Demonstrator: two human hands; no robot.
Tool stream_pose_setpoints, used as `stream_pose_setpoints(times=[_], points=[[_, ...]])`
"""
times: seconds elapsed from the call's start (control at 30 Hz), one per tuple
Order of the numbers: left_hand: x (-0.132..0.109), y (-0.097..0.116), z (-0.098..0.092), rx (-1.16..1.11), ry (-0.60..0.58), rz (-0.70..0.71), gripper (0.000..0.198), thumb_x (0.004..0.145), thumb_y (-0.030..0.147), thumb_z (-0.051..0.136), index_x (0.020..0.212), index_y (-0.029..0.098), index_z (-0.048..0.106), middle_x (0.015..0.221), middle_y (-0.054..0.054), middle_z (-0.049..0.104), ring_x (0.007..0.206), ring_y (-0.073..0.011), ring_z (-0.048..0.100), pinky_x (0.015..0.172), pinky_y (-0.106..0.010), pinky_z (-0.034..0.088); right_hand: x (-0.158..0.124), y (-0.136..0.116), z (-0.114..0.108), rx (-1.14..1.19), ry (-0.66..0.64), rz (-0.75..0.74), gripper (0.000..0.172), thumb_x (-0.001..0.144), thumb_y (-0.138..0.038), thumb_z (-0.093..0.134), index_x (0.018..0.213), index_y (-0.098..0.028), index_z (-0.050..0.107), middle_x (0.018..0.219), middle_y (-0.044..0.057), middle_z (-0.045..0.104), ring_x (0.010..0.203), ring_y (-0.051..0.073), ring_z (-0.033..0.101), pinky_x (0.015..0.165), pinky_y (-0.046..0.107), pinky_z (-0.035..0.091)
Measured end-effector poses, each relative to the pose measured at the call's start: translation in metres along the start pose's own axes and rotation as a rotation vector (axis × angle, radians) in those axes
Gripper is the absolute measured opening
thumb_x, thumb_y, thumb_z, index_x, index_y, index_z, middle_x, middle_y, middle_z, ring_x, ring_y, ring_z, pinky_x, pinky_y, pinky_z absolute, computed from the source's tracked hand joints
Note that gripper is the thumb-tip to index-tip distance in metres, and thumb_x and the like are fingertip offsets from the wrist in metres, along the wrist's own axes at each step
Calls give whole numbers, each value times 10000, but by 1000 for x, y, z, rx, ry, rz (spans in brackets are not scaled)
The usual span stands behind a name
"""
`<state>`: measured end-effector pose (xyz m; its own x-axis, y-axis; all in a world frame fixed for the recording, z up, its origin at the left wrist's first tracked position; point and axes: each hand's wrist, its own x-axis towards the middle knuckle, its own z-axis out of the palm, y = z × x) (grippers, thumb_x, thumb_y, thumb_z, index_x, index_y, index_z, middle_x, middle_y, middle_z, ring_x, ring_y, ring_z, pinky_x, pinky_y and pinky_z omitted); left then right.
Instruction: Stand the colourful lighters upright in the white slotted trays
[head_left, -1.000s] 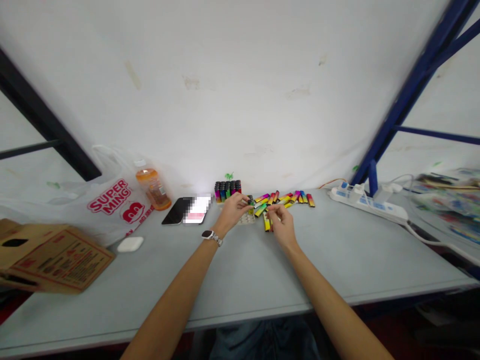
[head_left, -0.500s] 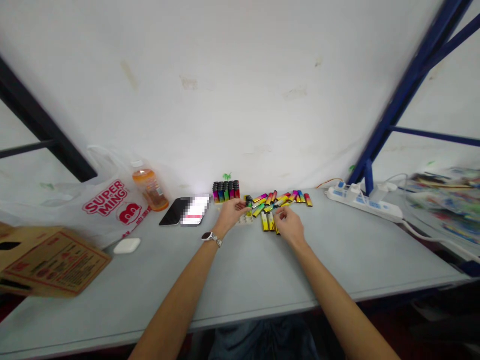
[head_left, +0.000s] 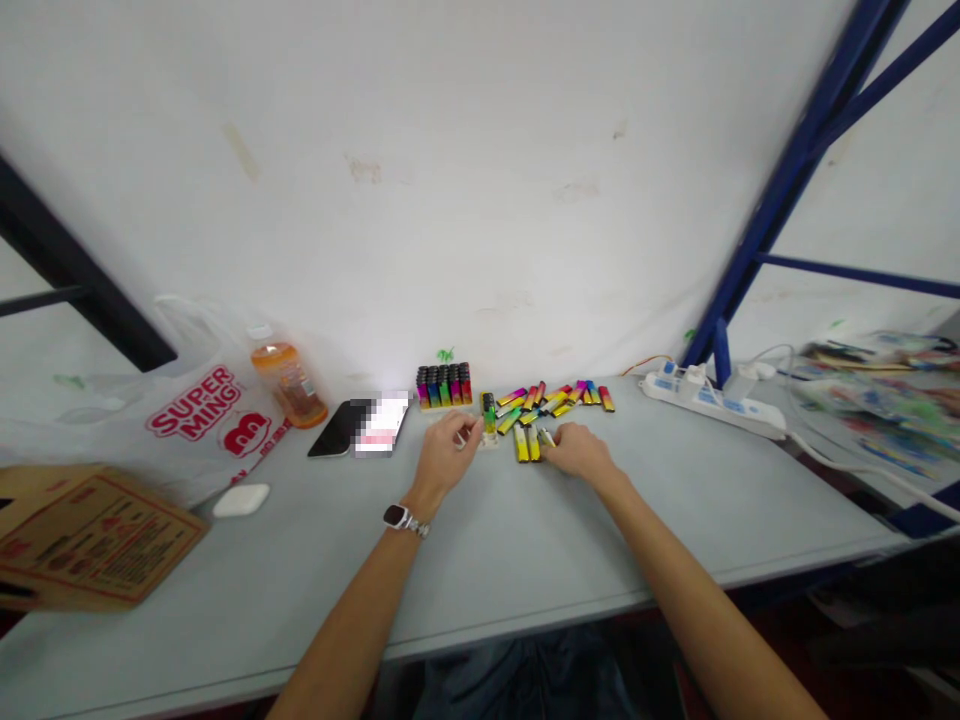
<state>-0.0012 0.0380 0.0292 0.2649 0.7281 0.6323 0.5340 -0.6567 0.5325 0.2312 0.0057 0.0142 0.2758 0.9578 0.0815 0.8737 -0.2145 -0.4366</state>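
My left hand (head_left: 442,458), with a watch on the wrist, rests on the grey table (head_left: 495,540), its fingertips beside a small clear tray (head_left: 486,439). A green lighter (head_left: 489,412) stands upright in that tray, just clear of my fingers. My right hand (head_left: 579,456) lies to the right, its fingertips pinching the end of a lighter (head_left: 545,437) that lies on the table. Two yellow lighters (head_left: 524,445) lie side by side between my hands. Behind them is a loose pile of coloured lighters (head_left: 555,397).
A rack of upright lighters (head_left: 444,385) stands by the wall. Left of it lie a phone (head_left: 360,427), an orange drink bottle (head_left: 286,377), a white plastic bag (head_left: 202,420), a white earbud case (head_left: 241,500) and a cardboard box (head_left: 82,535). A power strip (head_left: 709,402) and blue shelf frame (head_left: 757,250) are at the right.
My left hand set the green lighter upright in the clear tray and drew back a little. My right hand laid yellow lighters down and slid right. The view shifted slightly.
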Motion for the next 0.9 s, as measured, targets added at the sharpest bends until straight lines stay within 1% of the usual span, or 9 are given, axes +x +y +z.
stream_pose_setpoints(times=[0.1,0.17,0.3,0.37,0.43,0.5,0.57,0.7,0.9], points=[[-3,6,0,-24,-20,20,302,925,354,492,711,178,613,672,-6,568,602,-120,509,598,-243,421,-7,-3,-3,156,96,-91,136,729,-306,611,668,-217,528,637,46,620,587,186,565,545,276,351],[-5,8,0,-62,-16,12,296,925,350,496,722,174,620,685,-10,574,605,-118,505,599,-241,420,-14,-11,-4,378,97,-191,125,764,-307,575,723,-225,490,656,15,601,597,171,541,566,276,370],[-8,10,1,-135,-30,-8,302,923,353,506,719,164,625,673,-8,565,599,-115,498,588,-237,412,-29,-41,0,1025,-178,-351,173,786,-357,547,833,-237,431,692,-30,595,643,156,563,612,278,449],[-10,10,3,-159,-47,-8,310,922,354,508,706,162,622,654,-2,555,594,-113,497,582,-234,405,-33,-59,9,1286,-277,-256,195,749,-343,555,826,-243,406,637,-62,545,581,141,546,555,263,456],[-11,11,4,-184,-57,-13,314,920,357,506,704,162,623,652,0,560,592,-111,498,577,-230,401,-36,-72,21,1431,-262,-120,220,685,-295,582,804,-242,405,582,-86,479,498,113,468,435,200,366],[-12,13,7,-201,-59,-28,319,919,364,502,702,162,620,652,0,566,590,-111,498,575,-229,400,-36,-79,33,1482,-258,-46,207,682,-309,579,751,-233,399,507,-101,400,408,81,335,372,175,229],[-13,13,9,-204,-68,-47,334,919,373,491,687,162,607,641,1,561,586,-112,494,574,-230,397,-36,-80,42,1486,-244,-63,248,725,-387,579,690,-220,400,477,-97,354,384,65,257,368,189,166],[-14,12,12,-204,-107,-73,341,916,353,468,656,162,577,617,1,555,578,-115,492,569,-230,389,-30,-81,54,1388,-134,-118,428,790,-552,550,579,-209,403,458,-77,312,398,70,240,379,223,166],[-14,0,14,-154,-112,-134,336,908,358,464,666,164,594,621,0,584,571,-119,503,552,-224,377,-27,-83,62,1238,104,-127,472,801,-544,528,491,-209,407,442,-55,333,441,94,288,431,244,237]])
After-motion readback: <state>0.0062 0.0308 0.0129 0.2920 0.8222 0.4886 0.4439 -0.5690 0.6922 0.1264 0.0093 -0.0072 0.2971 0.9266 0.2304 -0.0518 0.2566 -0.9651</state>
